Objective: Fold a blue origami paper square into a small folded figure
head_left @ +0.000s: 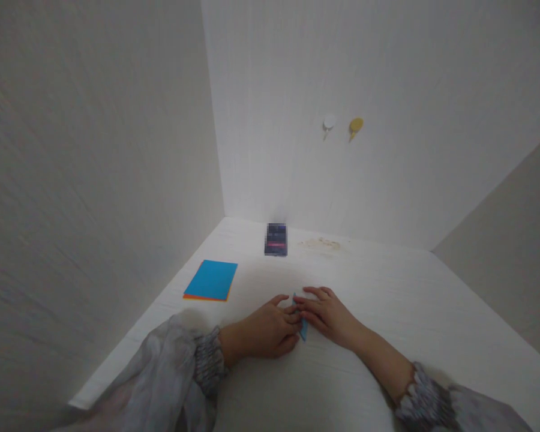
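A small folded piece of light blue paper (pixel 303 331) lies on the white table between my two hands, mostly covered by fingers. My left hand (pixel 272 330) rests on its left side, fingers curled and pressed on the paper. From the right, my right hand (pixel 330 315) reaches over it, holding the paper down with its fingertips while one finger stretches apart beyond it. The fingertips of both hands meet over the paper, so its full shape is hidden.
A stack of square coloured sheets (pixel 212 280), blue on top with orange beneath, lies left. A phone-like dark device (pixel 276 240), its screen blurred, lies near the back wall (pixel 274 120). Worn marks (pixel 321 244) show beside it. White (pixel 329 123) and yellow hooks (pixel 356 125) hang above.
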Tool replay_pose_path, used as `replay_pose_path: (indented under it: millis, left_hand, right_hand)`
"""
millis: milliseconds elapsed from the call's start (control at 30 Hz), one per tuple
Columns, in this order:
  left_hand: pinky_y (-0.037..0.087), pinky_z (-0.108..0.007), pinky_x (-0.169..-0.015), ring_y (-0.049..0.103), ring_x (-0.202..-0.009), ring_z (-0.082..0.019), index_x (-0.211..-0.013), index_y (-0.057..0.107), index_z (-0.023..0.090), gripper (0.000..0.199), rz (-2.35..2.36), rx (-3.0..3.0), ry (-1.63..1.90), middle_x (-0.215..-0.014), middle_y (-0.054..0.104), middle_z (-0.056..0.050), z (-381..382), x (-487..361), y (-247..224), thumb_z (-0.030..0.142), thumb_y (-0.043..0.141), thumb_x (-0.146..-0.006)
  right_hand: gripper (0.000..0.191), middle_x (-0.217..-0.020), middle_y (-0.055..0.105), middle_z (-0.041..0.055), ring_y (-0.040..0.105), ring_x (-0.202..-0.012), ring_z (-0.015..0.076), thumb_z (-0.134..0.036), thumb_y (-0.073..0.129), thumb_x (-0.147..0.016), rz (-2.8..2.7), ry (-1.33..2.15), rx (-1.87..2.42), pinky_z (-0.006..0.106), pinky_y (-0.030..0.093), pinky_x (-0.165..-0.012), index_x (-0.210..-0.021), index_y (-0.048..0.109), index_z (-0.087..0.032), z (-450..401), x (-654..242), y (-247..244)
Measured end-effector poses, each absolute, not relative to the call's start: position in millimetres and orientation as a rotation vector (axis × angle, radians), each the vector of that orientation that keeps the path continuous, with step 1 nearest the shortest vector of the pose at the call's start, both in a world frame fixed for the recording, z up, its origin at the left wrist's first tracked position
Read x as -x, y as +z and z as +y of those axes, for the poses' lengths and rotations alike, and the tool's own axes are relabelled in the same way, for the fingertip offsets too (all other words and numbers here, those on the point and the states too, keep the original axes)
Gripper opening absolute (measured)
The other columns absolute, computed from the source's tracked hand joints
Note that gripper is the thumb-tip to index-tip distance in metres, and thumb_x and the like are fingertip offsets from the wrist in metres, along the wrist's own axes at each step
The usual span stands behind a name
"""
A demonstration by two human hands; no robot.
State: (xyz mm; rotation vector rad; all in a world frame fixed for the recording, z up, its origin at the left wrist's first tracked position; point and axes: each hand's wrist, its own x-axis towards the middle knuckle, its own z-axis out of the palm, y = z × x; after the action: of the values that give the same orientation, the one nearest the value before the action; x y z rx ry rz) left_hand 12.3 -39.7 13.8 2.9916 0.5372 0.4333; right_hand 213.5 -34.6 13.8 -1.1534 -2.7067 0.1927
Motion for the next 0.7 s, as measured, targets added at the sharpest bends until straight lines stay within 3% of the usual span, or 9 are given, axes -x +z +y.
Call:
replay_pose_path:
  millis: [233, 400, 700]
  left_hand:
    - [0.016, -0.041, -0.099, 0.049, -0.1, -0.019, -0.099, 0.052, 0.015, 0.024, 0.521, -3.032, 0.362, -0.094, 0.061, -0.006, -39.0, -11.8, 17.6, 0.024, 0.04, -0.08]
    - [0.016, -0.043, -0.098, 0.045, -0.105, -0.021, -0.105, 0.05, 0.014, 0.031, 0.486, -3.116, 0.31, -0.11, 0.054, -0.011, -40.5, -12.6, 22.8, 0.029, 0.038, -0.082]
    - [0.012, -0.048, -0.098, 0.04, -0.111, -0.024, -0.113, 0.047, 0.018, 0.037, 0.477, -3.117, 0.234, -0.118, 0.048, -0.012, -44.8, -9.1, 31.8, 0.035, 0.04, -0.081]
  right_hand:
    - [0.028, -0.118, 0.051, 0.0013, 0.042, -0.106, 0.0208, -0.034, 0.036, -0.086, -2.681, 0.027, 1.236, 0.04, 0.029, -0.087, -0.109, 0.051, -0.026, -30.9, -203.3, 12.5]
    - [0.029, -0.119, 0.051, 0.001, 0.042, -0.107, 0.0197, -0.029, 0.033, -0.087, -2.675, 0.01, 1.244, 0.04, 0.029, -0.089, -0.11, 0.051, -0.027, -30.0, -207.5, 9.6]
    - [0.034, -0.124, 0.046, 0.0007, 0.038, -0.111, 0.0215, -0.03, 0.037, -0.084, -2.691, 0.129, 1.275, 0.048, 0.021, -0.094, -0.117, 0.044, -0.028, -32.8, -211.9, 16.3]
